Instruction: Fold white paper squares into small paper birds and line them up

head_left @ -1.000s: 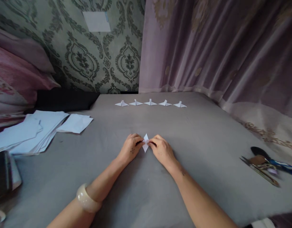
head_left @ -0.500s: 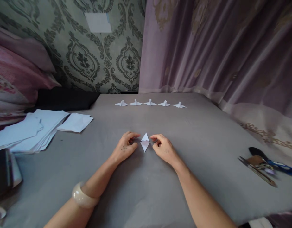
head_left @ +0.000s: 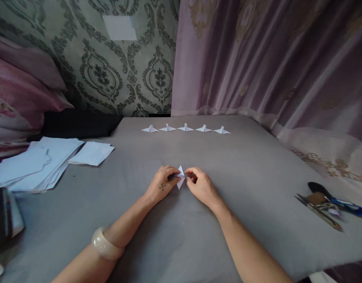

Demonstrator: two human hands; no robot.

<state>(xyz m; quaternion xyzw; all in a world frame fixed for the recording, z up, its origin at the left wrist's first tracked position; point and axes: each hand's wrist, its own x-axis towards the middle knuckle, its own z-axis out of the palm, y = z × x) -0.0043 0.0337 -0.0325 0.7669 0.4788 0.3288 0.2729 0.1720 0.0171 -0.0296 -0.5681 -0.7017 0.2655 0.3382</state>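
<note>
A small piece of folded white paper, pointed at top and bottom, lies on the grey-covered table between my hands. My left hand pinches its left side between thumb and fingers, partly covering it. At the right corner, my right hand has its thumb and forefinger closed on the paper's edge. Farther back, several folded paper cranes stand in a row with their wings spread.
Stacked white paper sheets and smaller squares lie at left, above a dark phone-like object. Scissors and a blue-handled tool rest at right. Behind are a patterned wall and a purple curtain.
Both hands have closed in from either side of the folded paper and now grip it. Half a second ago, they were apart from it. The row of cranes is unchanged.
</note>
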